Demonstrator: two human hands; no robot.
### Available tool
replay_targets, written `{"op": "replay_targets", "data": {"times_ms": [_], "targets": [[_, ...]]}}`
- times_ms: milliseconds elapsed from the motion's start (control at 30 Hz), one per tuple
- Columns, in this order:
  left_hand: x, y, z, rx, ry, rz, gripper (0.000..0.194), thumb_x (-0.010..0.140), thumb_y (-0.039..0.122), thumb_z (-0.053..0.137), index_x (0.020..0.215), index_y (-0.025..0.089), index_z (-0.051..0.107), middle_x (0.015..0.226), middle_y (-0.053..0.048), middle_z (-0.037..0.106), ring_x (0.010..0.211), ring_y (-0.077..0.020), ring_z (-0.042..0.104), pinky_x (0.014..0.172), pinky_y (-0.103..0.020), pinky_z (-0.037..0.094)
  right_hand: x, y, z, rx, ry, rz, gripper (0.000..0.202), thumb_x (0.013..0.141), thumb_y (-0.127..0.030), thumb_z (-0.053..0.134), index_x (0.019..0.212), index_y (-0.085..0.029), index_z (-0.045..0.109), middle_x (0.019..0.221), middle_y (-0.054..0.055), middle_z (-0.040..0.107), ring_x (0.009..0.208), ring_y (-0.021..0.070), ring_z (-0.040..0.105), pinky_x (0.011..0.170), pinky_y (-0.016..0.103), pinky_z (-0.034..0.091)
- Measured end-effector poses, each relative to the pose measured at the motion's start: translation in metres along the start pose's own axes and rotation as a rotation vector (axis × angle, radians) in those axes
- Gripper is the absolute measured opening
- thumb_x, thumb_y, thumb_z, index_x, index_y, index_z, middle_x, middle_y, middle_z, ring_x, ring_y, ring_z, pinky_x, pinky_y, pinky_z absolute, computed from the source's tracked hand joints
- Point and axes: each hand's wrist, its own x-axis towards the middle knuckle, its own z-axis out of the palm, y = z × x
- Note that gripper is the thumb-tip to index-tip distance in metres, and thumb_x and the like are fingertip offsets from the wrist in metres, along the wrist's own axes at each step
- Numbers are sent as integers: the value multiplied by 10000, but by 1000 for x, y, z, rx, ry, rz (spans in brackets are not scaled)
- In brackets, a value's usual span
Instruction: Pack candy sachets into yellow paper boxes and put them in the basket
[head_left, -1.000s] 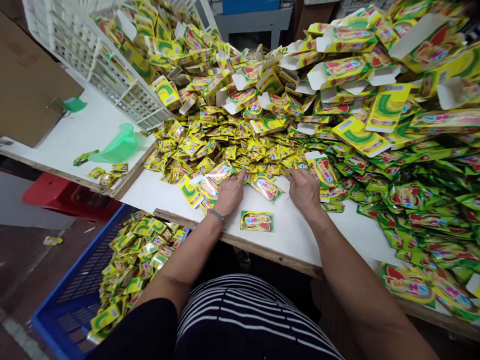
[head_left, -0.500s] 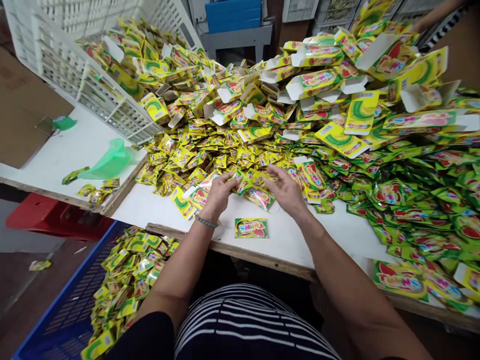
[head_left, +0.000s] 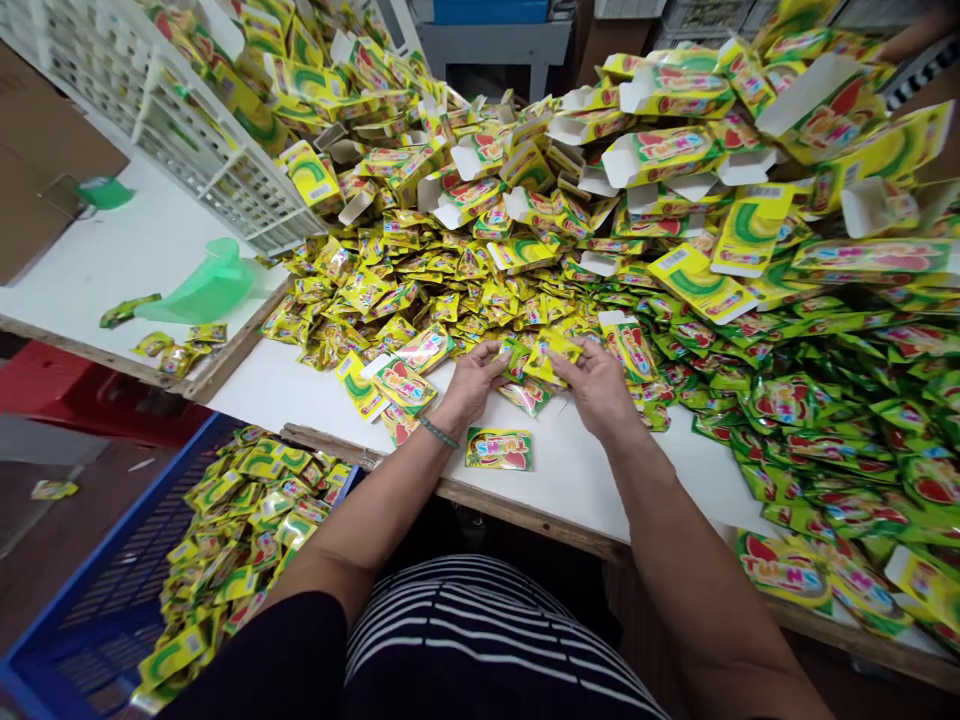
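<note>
My left hand (head_left: pixel 474 382) pinches a small green packet (head_left: pixel 514 360) above the white tabletop. Close beside it, my right hand (head_left: pixel 596 385) grips a yellow packet (head_left: pixel 551 357) between thumb and fingers. Under the two packets lies a shiny packet (head_left: pixel 527 396). Nearer the table's front edge, a flat TWINS box (head_left: pixel 499 449) rests alone. Several printed boxes (head_left: pixel 403 384) lie left of my left hand, and an upright-lying open box (head_left: pixel 628 345) is just right of my right hand.
Behind my hands are heaps of yellow packets (head_left: pixel 390 285), green packets (head_left: pixel 810 400) and open boxes (head_left: pixel 667 155). A white crate (head_left: pixel 217 150) tilts at the left, near a green scoop (head_left: pixel 206 285). Below is a filled blue crate (head_left: pixel 97 600). Another person's striped sleeve (head_left: pixel 922 72) shows top right.
My right hand has closed on a yellow packet and come beside the green one. My left hand has shifted slightly right, still holding its packet. The whole view has shifted a little.
</note>
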Motion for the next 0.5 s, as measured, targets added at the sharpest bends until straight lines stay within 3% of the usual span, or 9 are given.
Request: {"op": "replay_targets", "data": {"times_ms": [133,333,500], "targets": [[-4,-4,5,-106,-21,20,384,589,284,852,841,153,593,809,26,619,677,-84,586,617,-223,498,-7,8,18,-140,-17,7,448,644,-510,750,945,-210,609,783,38,707,749,236,682,688,385,580],[-4,-8,4,-131,14,21,410,549,161,856,843,160,571,741,41,613,640,-66,570,596,-189,452,-7,14,21,-143,20,-29,564,666,-544,729,1087,-189,605,909,67,729,867,235,683,759,378,575],[-2,-7,-1,25,-31,108,449,541,299,871,873,160,602,760,18,645,701,-100,603,698,-229,481,-9,10,18,-180,-51,-36,515,677,-536,731,1047,-188,644,877,54,730,831,230,677,750,381,573]]}}
